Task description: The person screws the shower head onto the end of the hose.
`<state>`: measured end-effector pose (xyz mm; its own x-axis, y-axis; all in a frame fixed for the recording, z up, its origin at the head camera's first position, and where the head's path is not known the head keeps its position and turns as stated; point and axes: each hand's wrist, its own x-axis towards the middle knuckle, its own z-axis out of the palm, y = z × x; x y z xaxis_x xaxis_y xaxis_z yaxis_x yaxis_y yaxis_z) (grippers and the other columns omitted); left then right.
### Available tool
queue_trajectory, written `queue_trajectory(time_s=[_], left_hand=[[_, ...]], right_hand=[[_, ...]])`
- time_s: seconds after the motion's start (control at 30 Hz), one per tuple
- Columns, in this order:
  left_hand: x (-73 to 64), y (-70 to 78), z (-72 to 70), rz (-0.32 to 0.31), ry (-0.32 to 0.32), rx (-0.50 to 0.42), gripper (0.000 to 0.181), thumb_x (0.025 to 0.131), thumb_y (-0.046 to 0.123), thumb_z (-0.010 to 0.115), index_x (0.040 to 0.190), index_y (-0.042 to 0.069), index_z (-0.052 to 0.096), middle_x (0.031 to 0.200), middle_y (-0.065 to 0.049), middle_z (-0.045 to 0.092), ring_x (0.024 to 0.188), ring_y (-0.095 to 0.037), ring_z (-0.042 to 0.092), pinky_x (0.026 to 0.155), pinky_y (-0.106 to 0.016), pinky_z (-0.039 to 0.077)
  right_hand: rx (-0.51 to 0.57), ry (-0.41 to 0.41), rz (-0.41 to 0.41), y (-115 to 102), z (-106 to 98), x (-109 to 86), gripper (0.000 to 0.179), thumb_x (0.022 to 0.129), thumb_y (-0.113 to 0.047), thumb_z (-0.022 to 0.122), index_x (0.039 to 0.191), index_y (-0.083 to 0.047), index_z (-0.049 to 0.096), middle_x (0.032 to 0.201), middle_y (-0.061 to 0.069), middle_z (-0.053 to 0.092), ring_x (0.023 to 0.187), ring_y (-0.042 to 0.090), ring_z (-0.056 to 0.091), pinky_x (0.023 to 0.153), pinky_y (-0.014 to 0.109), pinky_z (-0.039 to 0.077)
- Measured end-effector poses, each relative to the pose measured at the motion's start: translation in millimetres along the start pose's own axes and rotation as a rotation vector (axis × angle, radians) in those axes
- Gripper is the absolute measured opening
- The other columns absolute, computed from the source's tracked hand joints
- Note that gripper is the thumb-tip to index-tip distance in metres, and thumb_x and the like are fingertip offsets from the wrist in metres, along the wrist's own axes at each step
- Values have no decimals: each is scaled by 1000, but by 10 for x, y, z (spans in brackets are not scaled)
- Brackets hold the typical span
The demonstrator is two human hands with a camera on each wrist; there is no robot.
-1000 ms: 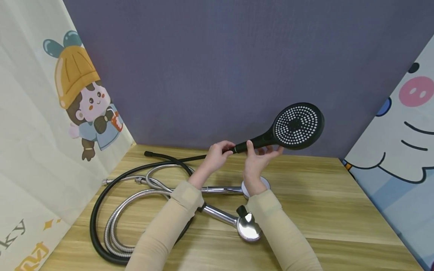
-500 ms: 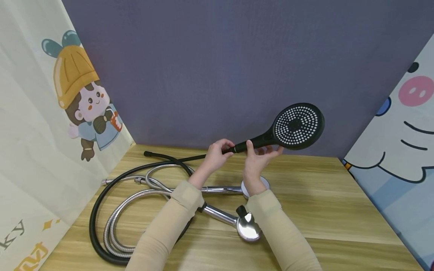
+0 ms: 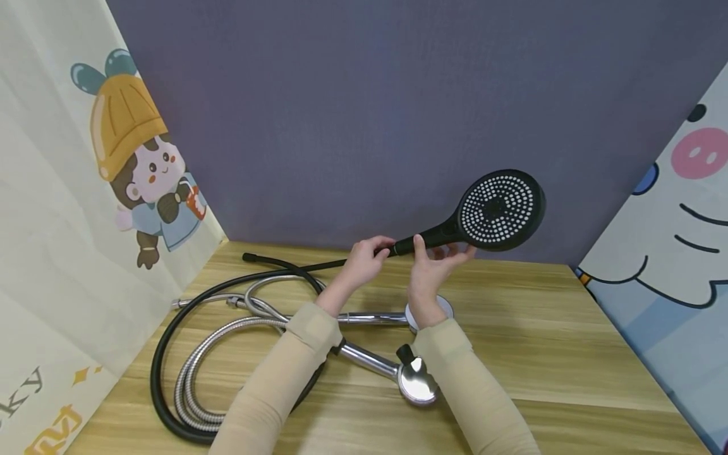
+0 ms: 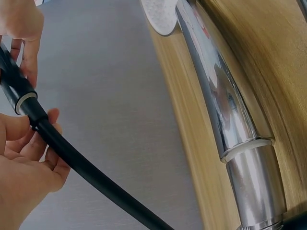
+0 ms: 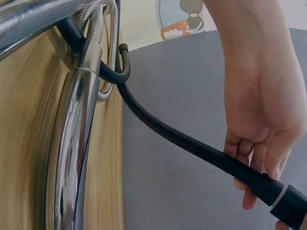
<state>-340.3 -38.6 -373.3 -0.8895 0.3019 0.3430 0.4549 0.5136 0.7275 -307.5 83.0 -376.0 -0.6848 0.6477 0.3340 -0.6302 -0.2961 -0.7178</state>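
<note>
A black shower head (image 3: 496, 210) with a round face of pale nozzles is held up above the back of the table, its face toward the head camera. My right hand (image 3: 431, 273) grips its handle, thumb in front and fingers behind. At the handle's lower end, my left hand (image 3: 364, 262) pinches the end of a black hose (image 4: 91, 170). The left wrist view shows a thin pale ring (image 4: 25, 101) where hose and handle meet. In the right wrist view the left hand's fingertips (image 5: 273, 163) lie around the hose end.
Two chrome shower heads lie on the wooden table (image 3: 569, 354), one (image 3: 418, 382) in front and one (image 3: 378, 318) behind. Coiled metal hose (image 3: 188, 385) and the black hose's loops lie at the left. A grey-purple panel (image 3: 364, 126) stands behind, with printed cloth on both sides.
Almost nothing differs. The left hand's fingers have shifted very slightly at the hose end; the shower head and right hand keep their places.
</note>
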Motion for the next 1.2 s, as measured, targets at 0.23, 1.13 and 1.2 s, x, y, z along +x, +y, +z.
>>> queue_trajectory(time_s=[0.23,1.13,1.2], left_hand=[[25,10,14,-24,-8,0,24,97,10,52,118,6,63,110,-10,67,87,-21,62,72,-29,50],[42,-46,80,48,132,-57,22,79,5,75,99,8,66,94,-8,70,85,-19,65,77,-32,53],[44,-51,81,45,137,-60,23,77,5,76,98,8,66,94,-8,70,85,-19,66,77,-33,53]], right_hand=[[-22,-14,-43,1,-9,-11,91,82,-7,71,145,-29,9,126,8,38,101,24,44,80,32,45],[-37,12,-59,32,-7,8,94,81,-2,71,145,-28,7,126,9,39,102,24,44,81,32,44],[-34,12,-48,33,-7,6,94,81,-2,71,145,-28,7,126,9,39,101,24,44,81,31,45]])
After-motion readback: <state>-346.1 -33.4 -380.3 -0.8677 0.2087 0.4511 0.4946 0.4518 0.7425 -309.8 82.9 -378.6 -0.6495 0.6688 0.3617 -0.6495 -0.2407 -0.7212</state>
